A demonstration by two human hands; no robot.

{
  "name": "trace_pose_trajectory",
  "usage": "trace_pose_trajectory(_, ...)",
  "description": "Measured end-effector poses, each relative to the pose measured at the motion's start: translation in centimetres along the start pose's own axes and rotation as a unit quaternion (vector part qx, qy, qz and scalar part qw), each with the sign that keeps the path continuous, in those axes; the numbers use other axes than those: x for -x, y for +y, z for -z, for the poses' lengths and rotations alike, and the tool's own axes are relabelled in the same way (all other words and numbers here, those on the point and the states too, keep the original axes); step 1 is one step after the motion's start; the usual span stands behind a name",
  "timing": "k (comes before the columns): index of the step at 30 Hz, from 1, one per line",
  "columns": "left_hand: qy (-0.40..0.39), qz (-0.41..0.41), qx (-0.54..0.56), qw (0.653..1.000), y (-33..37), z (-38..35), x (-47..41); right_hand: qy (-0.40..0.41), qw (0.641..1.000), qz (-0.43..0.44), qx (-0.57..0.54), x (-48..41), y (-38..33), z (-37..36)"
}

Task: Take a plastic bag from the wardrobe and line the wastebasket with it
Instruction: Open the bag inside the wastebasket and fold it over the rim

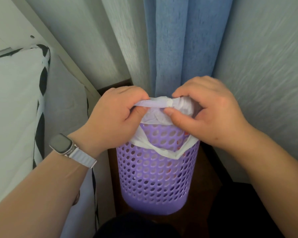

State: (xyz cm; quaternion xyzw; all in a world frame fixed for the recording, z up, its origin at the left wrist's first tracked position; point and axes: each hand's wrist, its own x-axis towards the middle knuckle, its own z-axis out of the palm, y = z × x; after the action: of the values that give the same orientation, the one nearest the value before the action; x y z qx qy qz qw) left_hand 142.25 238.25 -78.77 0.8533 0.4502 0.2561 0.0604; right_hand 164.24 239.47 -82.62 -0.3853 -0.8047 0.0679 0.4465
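A purple perforated wastebasket (155, 177) stands on the dark floor below me. A thin white plastic bag (162, 152) sits inside it, its near edge folded out over the front rim. My left hand (113, 117) pinches the bag's far edge at the back rim on the left. My right hand (210, 110) grips the same stretched edge on the right, thumb pressing it. The bag's far edge is pulled taut between both hands over the back rim. The basket's far rim is hidden by my fingers.
A white mattress with black-and-white trim (15, 109) lies close on the left. A blue curtain (179, 40) and pale curtains (265, 66) hang right behind the basket. A watch (64, 143) is on my left wrist.
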Motion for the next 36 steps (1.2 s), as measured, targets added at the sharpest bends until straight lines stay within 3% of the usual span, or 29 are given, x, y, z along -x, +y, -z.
trace_pose_trajectory(4,0.022,0.054,0.055,0.997,-0.2,-0.2,0.3,-0.016,0.998,-0.054,-0.022,-0.1,1.2,0.0)
trace_pose_trajectory(11,0.024,0.082,0.104,0.991,-0.2,-0.4,0.4,0.035,0.985,-0.158,-0.059,0.6,0.4,-0.7)
trace_pose_trajectory(16,0.004,-0.006,0.013,1.000,0.7,-0.2,0.1,0.045,0.988,-0.145,-0.013,0.9,-0.1,-1.3)
trace_pose_trajectory(24,0.001,-0.027,-0.009,1.000,0.6,-0.9,-0.1,0.036,0.989,-0.142,-0.023,0.9,-0.9,-2.1)
trace_pose_trajectory(29,0.034,0.014,0.007,0.999,0.0,-0.7,0.0,0.006,0.991,-0.098,-0.090,0.4,-0.6,-0.8)
trace_pose_trajectory(36,0.064,0.069,0.024,0.995,0.1,-0.8,0.1,0.124,0.990,-0.040,-0.062,0.2,-0.1,-0.3)
